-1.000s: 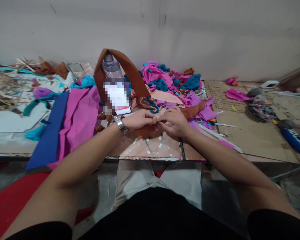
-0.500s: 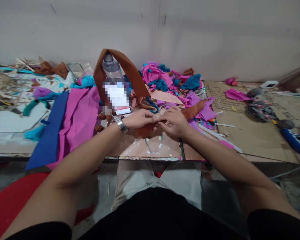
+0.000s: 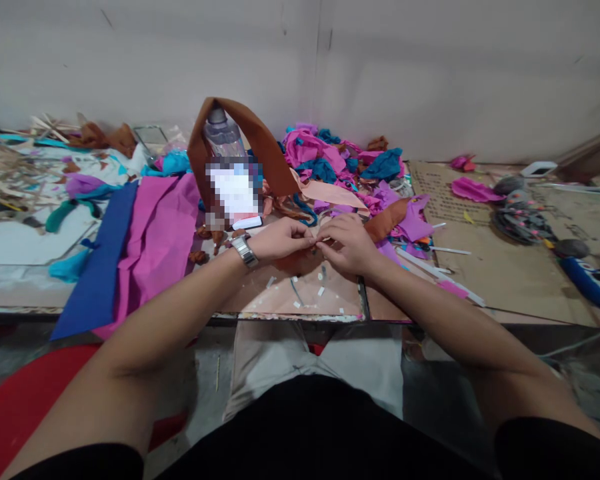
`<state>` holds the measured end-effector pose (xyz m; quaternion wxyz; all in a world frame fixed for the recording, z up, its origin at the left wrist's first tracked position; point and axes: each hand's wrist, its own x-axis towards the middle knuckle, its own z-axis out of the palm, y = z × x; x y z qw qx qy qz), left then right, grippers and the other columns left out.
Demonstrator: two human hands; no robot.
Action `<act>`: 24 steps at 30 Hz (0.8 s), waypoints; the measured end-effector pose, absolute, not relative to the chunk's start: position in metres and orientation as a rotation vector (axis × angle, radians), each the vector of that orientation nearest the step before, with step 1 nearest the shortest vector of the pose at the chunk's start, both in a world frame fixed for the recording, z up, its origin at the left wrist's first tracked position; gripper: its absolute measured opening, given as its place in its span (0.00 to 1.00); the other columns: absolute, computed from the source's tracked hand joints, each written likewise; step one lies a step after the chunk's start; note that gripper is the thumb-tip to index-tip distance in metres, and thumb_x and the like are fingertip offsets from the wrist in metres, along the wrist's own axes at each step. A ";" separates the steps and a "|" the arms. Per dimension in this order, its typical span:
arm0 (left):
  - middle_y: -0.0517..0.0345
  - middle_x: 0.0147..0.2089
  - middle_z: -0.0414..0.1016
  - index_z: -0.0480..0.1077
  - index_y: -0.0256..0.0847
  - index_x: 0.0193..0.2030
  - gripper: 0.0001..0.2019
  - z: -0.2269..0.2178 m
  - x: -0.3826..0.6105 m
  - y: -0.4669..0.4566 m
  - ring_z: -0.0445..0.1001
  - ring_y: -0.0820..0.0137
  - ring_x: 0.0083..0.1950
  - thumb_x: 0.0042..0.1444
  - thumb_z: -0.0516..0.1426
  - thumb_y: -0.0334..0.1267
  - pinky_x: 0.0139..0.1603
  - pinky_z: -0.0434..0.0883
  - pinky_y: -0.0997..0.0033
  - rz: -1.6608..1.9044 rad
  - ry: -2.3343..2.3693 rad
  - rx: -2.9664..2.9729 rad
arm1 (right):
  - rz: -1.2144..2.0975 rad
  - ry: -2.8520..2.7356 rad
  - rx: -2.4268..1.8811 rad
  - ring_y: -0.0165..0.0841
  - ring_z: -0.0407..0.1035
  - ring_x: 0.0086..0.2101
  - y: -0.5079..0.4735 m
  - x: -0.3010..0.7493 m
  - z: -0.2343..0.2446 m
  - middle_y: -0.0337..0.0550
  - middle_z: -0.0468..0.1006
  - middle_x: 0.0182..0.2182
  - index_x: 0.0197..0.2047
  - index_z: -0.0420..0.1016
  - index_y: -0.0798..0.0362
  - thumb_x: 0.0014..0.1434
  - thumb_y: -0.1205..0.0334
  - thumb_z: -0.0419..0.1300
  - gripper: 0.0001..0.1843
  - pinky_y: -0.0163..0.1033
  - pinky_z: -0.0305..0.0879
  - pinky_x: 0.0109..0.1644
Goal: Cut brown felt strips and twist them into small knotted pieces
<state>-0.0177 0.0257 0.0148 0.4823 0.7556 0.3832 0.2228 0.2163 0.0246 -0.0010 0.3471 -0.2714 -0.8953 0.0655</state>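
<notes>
My left hand (image 3: 284, 239), with a metal watch (image 3: 244, 249) on its wrist, is closed in a pinch near the table's front edge. Its fingertips meet those of my right hand (image 3: 349, 243), also pinched. Between them they grip a brown crepe paper strip (image 3: 387, 220), whose wide end sticks out to the right behind my right hand. Part of it shows dimly under my fingers; the exact pinched spot is hidden. A longer brown strip (image 3: 260, 137) is draped over a plastic bottle (image 3: 224, 137) just beyond, and a peach strip (image 3: 333, 195) trails from it.
Crumpled pink, purple and teal paper (image 3: 320, 157) is heaped against the wall. Pink sheets (image 3: 157, 233) and a blue sheet (image 3: 100, 260) hang over the edge at left, near green-handled pliers (image 3: 60, 215). Cardboard (image 3: 480, 267) at right bears a dark pincushion (image 3: 520, 220).
The brown strip's right end has shifted slightly, and less brown shows below my fingers. Both hands stay in nearly the same place, fingertips together.
</notes>
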 end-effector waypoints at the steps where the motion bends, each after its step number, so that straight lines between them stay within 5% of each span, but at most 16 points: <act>1: 0.55 0.34 0.83 0.78 0.37 0.35 0.23 0.015 -0.017 0.025 0.77 0.71 0.34 0.63 0.61 0.58 0.38 0.70 0.73 0.555 0.946 1.859 | 0.170 -2.312 -0.699 0.42 0.76 0.46 0.025 0.216 -0.001 0.44 0.85 0.41 0.39 0.79 0.49 0.67 0.60 0.63 0.04 0.52 0.58 0.53; 24: 0.58 0.32 0.81 0.80 0.39 0.38 0.19 0.020 -0.015 0.017 0.73 0.72 0.31 0.69 0.55 0.50 0.36 0.63 0.71 0.685 1.058 2.335 | 0.339 -2.304 -0.778 0.44 0.73 0.48 0.029 0.216 -0.004 0.45 0.83 0.43 0.39 0.76 0.49 0.67 0.61 0.62 0.04 0.53 0.60 0.55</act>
